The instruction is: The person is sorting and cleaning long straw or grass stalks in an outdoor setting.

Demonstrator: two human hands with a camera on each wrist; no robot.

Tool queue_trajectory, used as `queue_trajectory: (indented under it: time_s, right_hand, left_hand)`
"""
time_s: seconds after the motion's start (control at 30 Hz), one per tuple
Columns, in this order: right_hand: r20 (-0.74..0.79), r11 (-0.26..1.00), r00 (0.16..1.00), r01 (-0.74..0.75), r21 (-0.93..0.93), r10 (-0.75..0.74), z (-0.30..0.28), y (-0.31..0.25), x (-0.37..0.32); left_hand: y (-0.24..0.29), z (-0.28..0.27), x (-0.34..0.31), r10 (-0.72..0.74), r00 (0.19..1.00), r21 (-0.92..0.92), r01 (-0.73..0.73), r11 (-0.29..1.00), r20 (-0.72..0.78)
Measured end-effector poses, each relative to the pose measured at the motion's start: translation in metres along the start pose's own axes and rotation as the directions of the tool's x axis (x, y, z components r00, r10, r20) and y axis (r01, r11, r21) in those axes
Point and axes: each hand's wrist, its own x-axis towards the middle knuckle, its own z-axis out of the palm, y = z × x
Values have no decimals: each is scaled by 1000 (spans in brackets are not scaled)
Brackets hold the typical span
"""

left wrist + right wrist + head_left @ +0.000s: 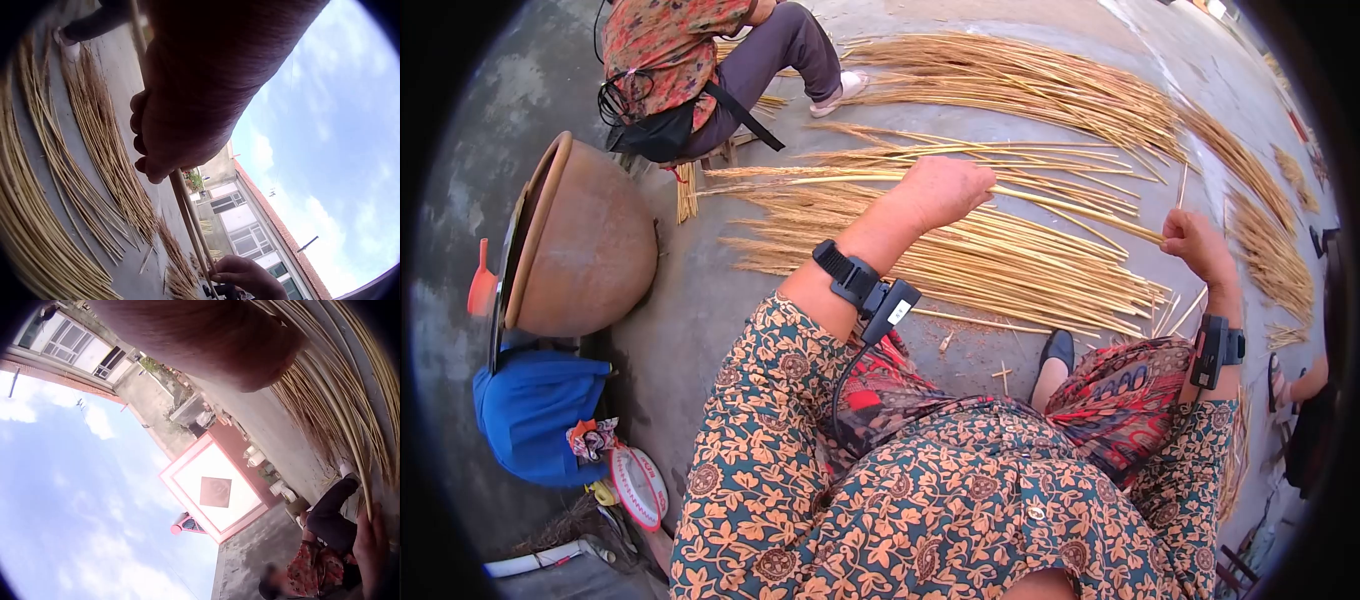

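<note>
My left hand (945, 190) grips long straw-coloured stalks (1090, 215) partway along, with a feathery seed head trailing off to the left. At the other end, my right hand (1193, 243) pinches the bare tips between thumb and fingers. In the left wrist view, two stalks (189, 215) run side by side from the curled left fingers to the right hand (249, 275). The held stalks stretch above a spread of cut stalks (1000, 262) on the ground.
Bigger stalk bundles (1020, 75) lie further off and to the right. A seated person (675, 60) is at the upper left. A large clay pot (595, 235) stands left, near a blue cloth (540, 415). A shoe (1055, 355) pokes out beside the near stalks.
</note>
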Motion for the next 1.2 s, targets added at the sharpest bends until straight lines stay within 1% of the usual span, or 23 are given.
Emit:
queue_trajectory:
  time_s: [0.07, 0.1, 0.2, 0.27, 0.3, 0.37, 0.43, 0.5, 0.53, 0.6, 0.63, 0.7, 0.73, 0.8, 0.83, 0.93, 0.97, 1.0, 1.07, 1.1, 1.13, 1.17, 1.2]
  right_hand:
    - [-56, 999, 998, -15, -44, 12, 8, 32, 0]
    - [-83, 997, 996, -25, -68, 19, 7, 31, -1]
    - [67, 968, 977, -192, -160, 205, 2, 25, 2]
    - [-34, 997, 999, -11, -75, 9, 15, 29, 5]
    - [-92, 995, 992, 85, -43, -88, 16, 31, 7]
    - [-121, 951, 949, 272, -144, -290, 10, -16, 6]
    - [-198, 903, 885, 429, -4, -422, 21, -59, 10]
    - [-139, 849, 842, 528, 11, -522, 31, -92, 14]
    - [-124, 832, 834, 549, 78, -538, 37, -103, 16]
    - [105, 912, 908, 396, 108, -406, 31, -120, 15]
    - [117, 908, 906, 388, 155, -407, 31, -116, 15]
    - [140, 893, 899, 375, 247, -416, 30, -110, 19]
    - [98, 903, 907, 386, 189, -408, 27, -103, 21]
    - [9, 919, 921, 387, 70, -388, 24, -79, 19]
    - [0, 924, 928, 371, 97, -373, 22, -69, 18]
    - [-81, 943, 943, 327, 55, -322, 17, -50, 12]
    - [-74, 958, 956, 287, 30, -284, 18, -45, 14]
    - [-147, 928, 918, 373, 4, -369, 22, -49, 11]
    - [-283, 844, 801, 531, -73, -528, 27, -77, 10]
    - [-388, 812, 726, 571, -120, -567, 25, -94, 11]
    - [-481, 781, 641, 602, -170, -599, 23, -111, 12]
    - [-563, 748, 544, 624, -224, -622, 19, -122, 12]
    - [-597, 757, 545, 631, -170, -588, 16, -125, 11]
  left_hand:
    - [-2, 0, -3, -35, 999, -12, 35, 999, 17]
    - [-3, 1, -3, -25, 1000, -16, 25, 1000, 16]
    - [0, 3, 1, -5, 1000, -12, 5, 1000, 9]
    - [6, 4, 7, 3, 1000, 13, -3, 1000, -1]
    - [8, 5, 11, 22, 1000, 21, -22, 1000, -8]
    - [13, 11, 18, 57, 998, 39, -57, 998, -18]
    - [26, 12, 22, 90, 996, 73, -88, 993, -25]
    - [38, 13, 26, 141, 990, 103, -139, 985, -12]
    - [44, 10, 26, 151, 988, 94, -146, 985, -45]
    - [55, 6, 26, 166, 980, 72, -159, 985, -111]
    - [58, 9, 29, 172, 982, 52, -168, 984, -78]
    - [58, 6, 27, 140, 986, -37, -143, 989, -86]
    - [56, 4, 24, 123, 989, -83, -130, 988, -88]
    - [47, 5, 18, 59, 995, -106, -67, 992, -76]
    - [42, 6, 16, 31, 997, -118, -39, 992, -71]
    - [28, 10, 12, -3, 1000, -128, 1, 992, -17]
    - [24, 15, 13, 12, 999, -141, -18, 990, -39]
    - [30, 14, 15, -18, 1000, -170, 13, 985, -26]
    - [46, 9, 21, -78, 997, -225, 75, 972, -2]
    - [50, 11, 23, -61, 995, -198, 44, 979, -82]
    - [50, 9, 27, -103, 994, -394, 85, 915, -25]
    - [47, 7, 33, -131, 991, -572, 131, 810, 41]
    - [44, 5, 39, -144, 983, -719, 179, 672, 111]
